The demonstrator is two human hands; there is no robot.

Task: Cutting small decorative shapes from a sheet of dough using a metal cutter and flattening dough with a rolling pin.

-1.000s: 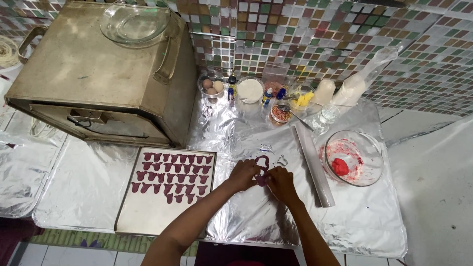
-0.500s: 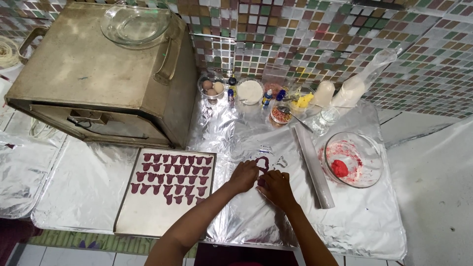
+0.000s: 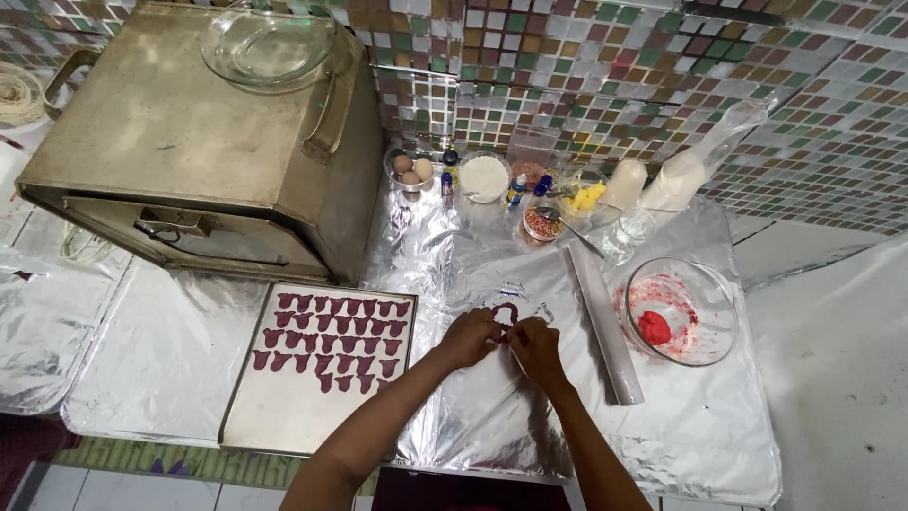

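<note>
My left hand and my right hand meet over the foil-covered counter, fingertips pinched together on a small piece of dark red dough that curves up just beyond them. To the left lies a flat baking tray carrying several rows of small dark red shaped dough pieces. To the right stands a glass bowl with a lump of red dough inside.
A metal box oven with a glass bowl on top fills the back left. A rolling pin lies beside the right hand. Eggs, a white powder bowl, small bottles and piping bags line the tiled wall.
Both hands stayed together over the foil, shifting only slightly while working the small red dough piece. Nothing else moved.
</note>
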